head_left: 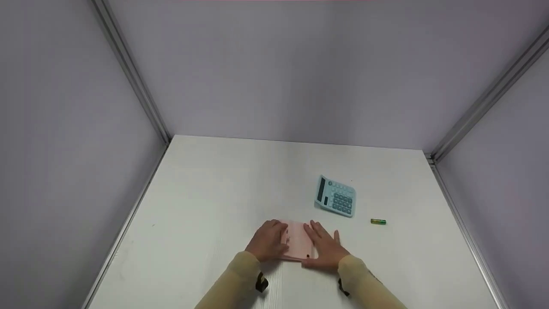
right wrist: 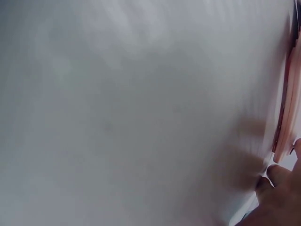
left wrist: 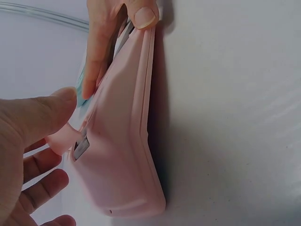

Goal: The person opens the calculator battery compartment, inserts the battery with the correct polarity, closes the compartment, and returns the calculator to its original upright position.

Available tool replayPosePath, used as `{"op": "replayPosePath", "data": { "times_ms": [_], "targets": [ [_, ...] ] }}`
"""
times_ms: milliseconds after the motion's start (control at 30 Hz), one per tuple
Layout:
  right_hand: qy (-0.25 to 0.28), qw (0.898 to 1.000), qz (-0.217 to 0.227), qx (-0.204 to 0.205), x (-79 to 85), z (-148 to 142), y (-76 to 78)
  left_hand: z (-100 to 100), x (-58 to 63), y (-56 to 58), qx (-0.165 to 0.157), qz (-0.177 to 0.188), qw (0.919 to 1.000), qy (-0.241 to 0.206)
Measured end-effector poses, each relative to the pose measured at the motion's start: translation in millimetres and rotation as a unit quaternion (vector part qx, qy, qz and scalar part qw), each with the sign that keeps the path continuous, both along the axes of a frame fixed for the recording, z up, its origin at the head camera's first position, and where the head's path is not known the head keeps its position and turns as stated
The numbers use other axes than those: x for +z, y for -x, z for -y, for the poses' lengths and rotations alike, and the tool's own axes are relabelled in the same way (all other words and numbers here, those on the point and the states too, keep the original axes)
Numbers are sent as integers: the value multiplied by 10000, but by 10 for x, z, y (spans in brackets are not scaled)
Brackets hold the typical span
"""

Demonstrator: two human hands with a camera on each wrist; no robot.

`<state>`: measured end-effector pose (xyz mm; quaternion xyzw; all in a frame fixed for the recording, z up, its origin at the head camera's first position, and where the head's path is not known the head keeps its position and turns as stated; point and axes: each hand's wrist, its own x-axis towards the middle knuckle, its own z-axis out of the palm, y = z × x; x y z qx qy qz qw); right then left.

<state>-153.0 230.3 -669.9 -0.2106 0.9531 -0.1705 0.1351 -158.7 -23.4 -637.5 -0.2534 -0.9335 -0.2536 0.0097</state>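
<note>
A pink calculator [head_left: 299, 240] lies on the table with its back up, a wedge-shaped casing in the left wrist view. My left hand [head_left: 268, 240] is at its left end. There, the thumb and a finger pinch a small pink battery cover [left wrist: 63, 139] beside an opening [left wrist: 81, 148] in the casing with something metallic inside. Across the right end of the casing, my right hand [head_left: 327, 251] presses with spread, mostly straight fingers, its thumb [left wrist: 144, 18] against the near edge. Only part of the right hand and a casing edge [right wrist: 288, 103] show in the right wrist view.
A light blue calculator [head_left: 336, 196] lies face up beyond my right hand. To its right is a green and gold battery [head_left: 378, 221]. The white table [head_left: 206, 184] is bounded by grey panels [head_left: 300, 77] at the back and both sides.
</note>
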Motion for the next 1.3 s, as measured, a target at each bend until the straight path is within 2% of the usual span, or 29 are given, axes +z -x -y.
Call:
{"op": "replayPosePath", "data": {
  "times_ms": [133,367,867,1100,1300],
  "targets": [
    [0,10000,6,11,-17,-4,4,-21,-10,0,13,173,9998,-132],
    [25,10000,85,14,-20,2,9,-49,27,7,-58,431,9991,-19],
    [72,9998,159,14,-7,-8,12,-54,19,31,10,549,9984,-88],
    [73,10000,43,31,-11,-7,17,-70,13,49,-20,413,9990,-159],
    [62,9997,246,-45,3,-4,18,-98,5,57,105,536,9985,-61]
  ]
}}
